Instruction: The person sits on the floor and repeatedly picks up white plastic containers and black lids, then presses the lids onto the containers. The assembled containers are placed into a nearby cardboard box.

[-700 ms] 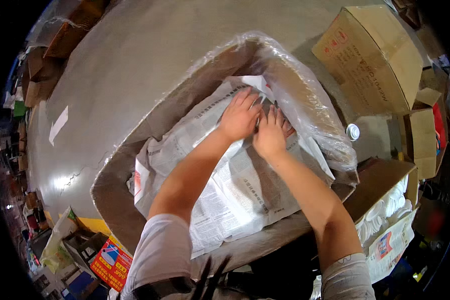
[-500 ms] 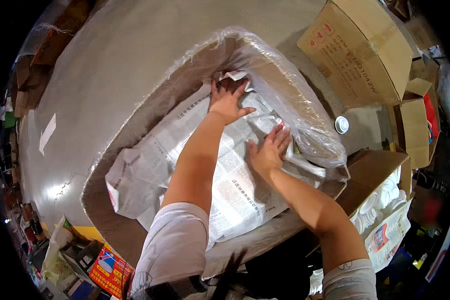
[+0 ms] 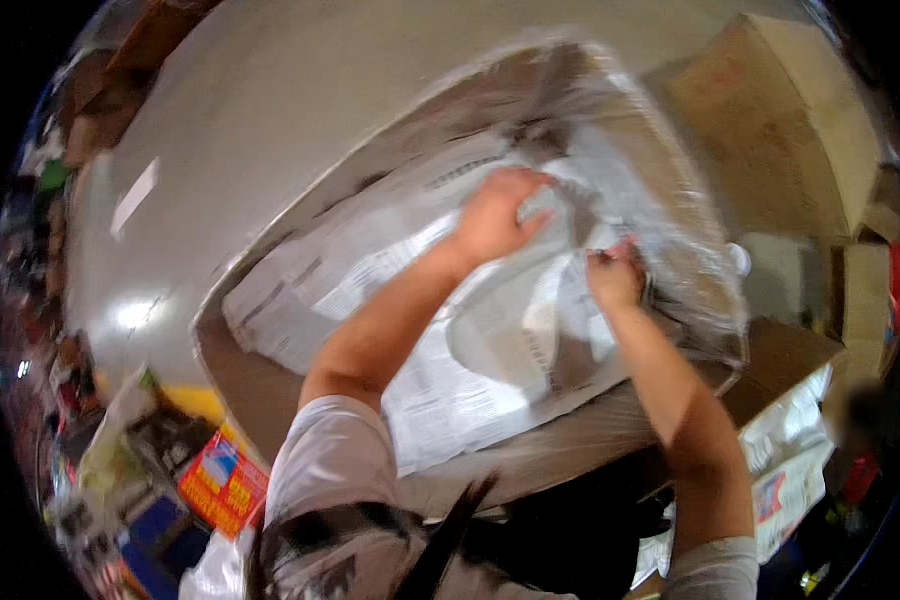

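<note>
**Newspaper lining pressed into a plastic-lined carton, far corner unfinished**

A large open carton [image 3: 240,400], draped with a clear plastic liner [image 3: 690,260], was seen directly in front of the person. Sheets of newspaper [image 3: 440,400] had already been laid over most of the carton's floor, and the stretch nearest the carton's left end lay fairly flat. Toward the carton's far right corner the paper was seen bunched and rumpled against the plastic, so the lining was judged to be largely in place, with the smoothing of that corner left to do.

The left hand [image 3: 495,215] was held inside the carton, near its far wall, with the fingers loosely spread and the palm resting on the newspaper; nothing was seen gripped in it. The right hand [image 3: 615,280] was held just beside it, closer to the carton's right wall, with the fingers curled tight; paper or plastic appeared to be pinched there, though which of the two could not be told through the motion blur.

Beyond the carton's right wall, closed cardboard boxes [image 3: 780,130] were stacked.
</note>
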Action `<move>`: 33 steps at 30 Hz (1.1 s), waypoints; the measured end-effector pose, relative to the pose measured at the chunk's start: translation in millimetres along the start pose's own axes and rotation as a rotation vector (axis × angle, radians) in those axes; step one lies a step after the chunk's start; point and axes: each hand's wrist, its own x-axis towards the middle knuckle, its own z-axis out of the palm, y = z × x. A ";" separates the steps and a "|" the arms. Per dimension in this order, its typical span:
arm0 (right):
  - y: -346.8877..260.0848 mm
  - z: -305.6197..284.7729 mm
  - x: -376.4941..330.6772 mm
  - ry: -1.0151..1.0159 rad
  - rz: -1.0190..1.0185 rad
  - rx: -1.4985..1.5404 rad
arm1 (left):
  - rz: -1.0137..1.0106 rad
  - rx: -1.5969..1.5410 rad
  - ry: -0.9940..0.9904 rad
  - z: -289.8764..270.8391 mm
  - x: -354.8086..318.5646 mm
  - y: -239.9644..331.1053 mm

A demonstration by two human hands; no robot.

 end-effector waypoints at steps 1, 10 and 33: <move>-11.3 -0.1 -18.1 0.013 -0.107 -0.079 | 0.034 0.091 -0.017 -20.1 -30.1 15.0; -54.2 68.2 -128.3 -0.685 -0.893 -0.879 | -1.053 0.657 -0.276 -110.8 -232.3 -57.0; -15.8 -27.1 -43.2 -0.962 -0.509 -1.064 | -0.832 0.080 -0.447 -77.5 -338.9 61.2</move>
